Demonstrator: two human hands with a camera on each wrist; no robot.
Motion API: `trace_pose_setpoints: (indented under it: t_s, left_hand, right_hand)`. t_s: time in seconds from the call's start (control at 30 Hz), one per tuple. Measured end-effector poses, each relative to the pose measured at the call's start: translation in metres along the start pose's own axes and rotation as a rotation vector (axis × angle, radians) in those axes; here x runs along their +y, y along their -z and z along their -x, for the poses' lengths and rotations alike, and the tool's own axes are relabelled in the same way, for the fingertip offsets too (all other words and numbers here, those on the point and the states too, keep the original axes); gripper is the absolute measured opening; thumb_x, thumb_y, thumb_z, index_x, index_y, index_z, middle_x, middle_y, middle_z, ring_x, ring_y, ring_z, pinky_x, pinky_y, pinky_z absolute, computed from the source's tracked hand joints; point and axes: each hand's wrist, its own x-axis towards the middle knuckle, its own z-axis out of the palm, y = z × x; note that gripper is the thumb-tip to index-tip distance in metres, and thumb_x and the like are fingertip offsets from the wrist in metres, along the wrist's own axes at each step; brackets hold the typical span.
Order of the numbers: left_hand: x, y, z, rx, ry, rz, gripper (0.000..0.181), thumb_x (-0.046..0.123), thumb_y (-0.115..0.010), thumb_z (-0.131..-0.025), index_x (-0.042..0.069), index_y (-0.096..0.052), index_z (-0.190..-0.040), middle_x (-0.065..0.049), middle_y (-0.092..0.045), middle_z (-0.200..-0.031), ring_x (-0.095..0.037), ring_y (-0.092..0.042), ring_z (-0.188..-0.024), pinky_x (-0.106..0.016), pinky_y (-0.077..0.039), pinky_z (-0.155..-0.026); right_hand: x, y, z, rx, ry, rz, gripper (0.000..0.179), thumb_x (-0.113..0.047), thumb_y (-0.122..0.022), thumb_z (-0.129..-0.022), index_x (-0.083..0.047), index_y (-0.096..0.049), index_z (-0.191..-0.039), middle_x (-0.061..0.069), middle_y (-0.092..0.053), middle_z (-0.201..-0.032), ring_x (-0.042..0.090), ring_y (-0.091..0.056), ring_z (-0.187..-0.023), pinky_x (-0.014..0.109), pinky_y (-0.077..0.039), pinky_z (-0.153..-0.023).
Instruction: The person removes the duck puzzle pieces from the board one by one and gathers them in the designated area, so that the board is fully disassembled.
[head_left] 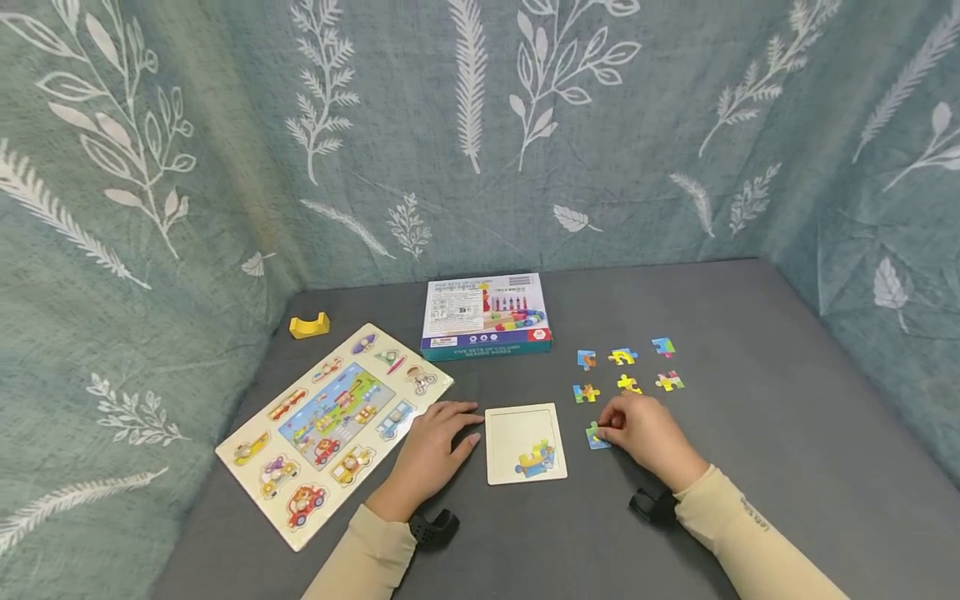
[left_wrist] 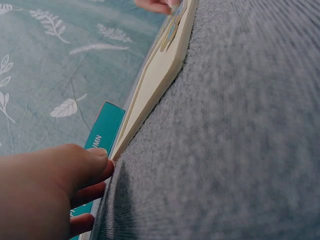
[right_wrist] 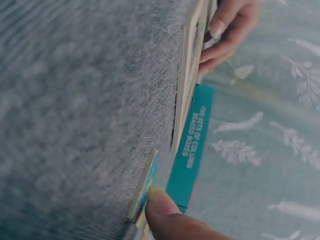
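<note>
My right hand (head_left: pixel 641 429) pinches a blue and green jigsaw piece (head_left: pixel 596 437) just right of the wooden puzzle tray (head_left: pixel 506 421). In the right wrist view the thumb presses on this jigsaw piece (right_wrist: pixel 146 186), one edge of it tilted toward the camera; the other fingers are mostly hidden. Several yellow and blue pieces (head_left: pixel 536 460) lie joined in the tray's lower right corner. My left hand (head_left: pixel 431 450) rests on the table, fingers loosely extended, fingertips at the tray's left edge. The left wrist view shows its thumb beside the tray's corner (left_wrist: pixel 120 145).
Several loose jigsaw pieces (head_left: pixel 587 392) lie in two rows beyond my right hand. Behind the tray lies a beaded-boxes carton (head_left: pixel 487 346). A vehicle peg puzzle board (head_left: pixel 300 400) lies at the left, with a yellow curved block (head_left: pixel 310 326) behind it. Patterned cloth (head_left: pixel 420 125) hangs around the table.
</note>
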Motion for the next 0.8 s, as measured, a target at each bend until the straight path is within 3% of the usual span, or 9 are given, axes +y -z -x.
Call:
trace_pose_setpoints:
  t_s: [0.13,0.23,0.3,0.43,0.6,0.8]
  left_hand:
    - [-0.001,0.000,0.002,-0.004,0.001,-0.012,0.030,0.022,-0.073,-0.101,0.012,-0.074,-0.129,-0.007,-0.064,-0.142,-0.031,-0.052,-0.134,-0.056,-0.043,-0.104]
    - [-0.001,-0.001,0.001,0.008,-0.003,-0.021,0.029,0.021,-0.073,-0.101,0.012,-0.074,-0.128,-0.006,-0.064,-0.141,-0.031,-0.052,-0.133,-0.056,-0.043,-0.104]
    - [0.000,-0.002,-0.001,0.013,-0.011,-0.019,0.028,0.021,-0.073,-0.101,0.012,-0.074,-0.128,-0.006,-0.064,-0.141,-0.031,-0.053,-0.133,-0.056,-0.043,-0.104]
    - [0.002,-0.004,-0.002,0.002,-0.019,0.009,0.028,0.021,-0.072,-0.101,0.012,-0.074,-0.128,-0.007,-0.064,-0.141,-0.031,-0.053,-0.133,-0.056,-0.043,-0.104]
    - [0.003,-0.004,0.000,0.004,-0.012,0.023,0.028,0.021,-0.072,-0.101,0.012,-0.074,-0.128,-0.007,-0.064,-0.141,-0.031,-0.053,-0.132,-0.056,-0.043,-0.105]
    - [0.000,0.001,0.001,-0.007,0.005,-0.001,0.029,0.022,-0.072,-0.101,0.012,-0.074,-0.129,-0.007,-0.064,-0.142,-0.030,-0.053,-0.133,-0.055,-0.042,-0.107]
  right_hand:
    - [-0.026,-0.012,0.002,0.033,0.181,0.031,0.018,-0.008,-0.092,-0.080,-0.012,-0.079,-0.092,-0.006,-0.058,-0.084,0.011,-0.057,-0.076,0.031,-0.050,-0.069]
    - [-0.043,-0.025,0.004,-0.064,0.350,0.076,0.031,-0.020,-0.090,-0.085,-0.010,-0.080,-0.113,0.000,-0.066,-0.107,0.019,-0.062,-0.100,0.040,-0.054,-0.086]
    - [-0.049,-0.033,0.006,-0.136,0.407,0.138,0.038,-0.028,-0.089,-0.087,-0.011,-0.078,-0.120,0.002,-0.066,-0.120,0.023,-0.059,-0.111,0.045,-0.053,-0.093]
    - [-0.050,-0.044,0.011,-0.184,0.405,0.209,0.035,-0.028,-0.092,-0.082,-0.014,-0.081,-0.113,0.002,-0.065,-0.120,0.023,-0.057,-0.110,0.044,-0.053,-0.092]
    - [-0.046,-0.049,0.010,-0.135,0.430,0.145,0.024,-0.017,-0.095,-0.078,-0.017,-0.082,-0.098,-0.001,-0.066,-0.112,0.021,-0.057,-0.104,0.043,-0.052,-0.091]
    - [-0.047,-0.053,0.006,-0.145,0.436,0.063,0.020,-0.011,-0.094,-0.078,-0.019,-0.080,-0.090,-0.005,-0.070,-0.109,0.020,-0.059,-0.103,0.042,-0.052,-0.091]
